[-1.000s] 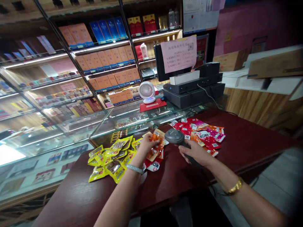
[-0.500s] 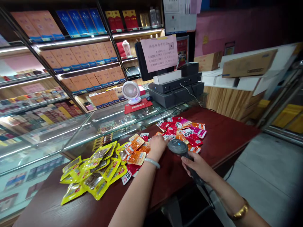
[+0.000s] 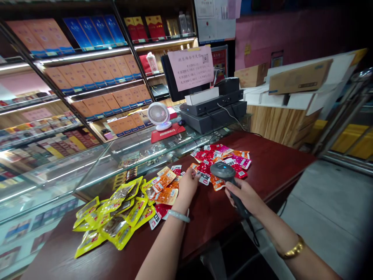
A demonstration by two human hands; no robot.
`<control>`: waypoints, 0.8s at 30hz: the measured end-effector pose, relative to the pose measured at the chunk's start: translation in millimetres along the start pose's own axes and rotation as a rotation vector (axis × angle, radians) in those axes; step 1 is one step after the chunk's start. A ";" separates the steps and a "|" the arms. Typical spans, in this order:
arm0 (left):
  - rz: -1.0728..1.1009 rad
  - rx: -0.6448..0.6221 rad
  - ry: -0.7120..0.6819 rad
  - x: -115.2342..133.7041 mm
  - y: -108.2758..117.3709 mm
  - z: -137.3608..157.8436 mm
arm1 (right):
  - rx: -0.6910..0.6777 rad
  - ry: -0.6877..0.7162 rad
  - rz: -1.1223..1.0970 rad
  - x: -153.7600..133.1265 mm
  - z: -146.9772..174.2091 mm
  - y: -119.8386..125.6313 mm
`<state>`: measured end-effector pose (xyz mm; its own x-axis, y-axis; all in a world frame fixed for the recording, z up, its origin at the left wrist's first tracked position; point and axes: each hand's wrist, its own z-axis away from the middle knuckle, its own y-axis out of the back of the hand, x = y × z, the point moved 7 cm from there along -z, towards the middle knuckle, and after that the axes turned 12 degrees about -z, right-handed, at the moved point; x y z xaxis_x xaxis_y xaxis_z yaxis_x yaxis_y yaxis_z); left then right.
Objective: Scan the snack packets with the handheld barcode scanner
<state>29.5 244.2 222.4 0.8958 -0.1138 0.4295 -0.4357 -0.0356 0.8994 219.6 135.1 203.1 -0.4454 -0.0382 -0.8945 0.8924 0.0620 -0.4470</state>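
My right hand (image 3: 246, 196) is wrapped round the handle of a dark grey barcode scanner (image 3: 223, 171), its head over the loose packets and a small blue light lit on top. My left hand (image 3: 188, 184), with a pale bangle on the wrist, has its fingers closed at the edge of a red snack packet (image 3: 203, 175) with a white end; the fingertips are partly hidden. Left of that hand, orange snack packets (image 3: 166, 177) lie beside a heap of yellow snack packets (image 3: 116, 217). Past the scanner spread red, orange and pink packets (image 3: 239, 161).
All this lies on a dark red tabletop (image 3: 279, 159). A glass display counter (image 3: 96, 163) adjoins it, carrying a small white fan (image 3: 159, 114). Behind stand a monitor with a pink notice (image 3: 190, 68) and a black cash drawer (image 3: 215, 116). Cardboard boxes (image 3: 300, 77) sit at the right.
My left hand has drawn back a little to the left, and a red packet now shows at its fingertips. The scanner has shifted slightly right and up.
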 end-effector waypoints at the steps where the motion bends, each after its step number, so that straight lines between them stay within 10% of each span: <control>1: 0.020 0.007 -0.003 -4.0 2.8 6.3 | -0.012 -0.003 -0.006 0.1 -1.8 -3.6; 8: 0.133 0.065 0.055 -41.0 28.5 42.0 | -0.151 -0.057 -0.051 10.5 0.2 -39.4; 16: -0.142 0.433 0.422 -138.8 115.0 63.9 | -0.172 -0.113 0.028 31.1 17.1 -36.1; 20: -0.395 0.610 0.384 -110.6 126.5 57.1 | -0.146 -0.120 0.013 30.8 18.7 -23.8; 24: -0.403 0.376 0.028 -45.1 78.8 9.8 | -0.106 -0.131 -0.011 30.2 16.0 -14.7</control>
<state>-46.1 236.8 273.1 0.9979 0.0081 0.0641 -0.0547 -0.4239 0.9041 194.1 117.0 182.8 -0.4357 -0.1692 -0.8840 0.8716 0.1659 -0.4614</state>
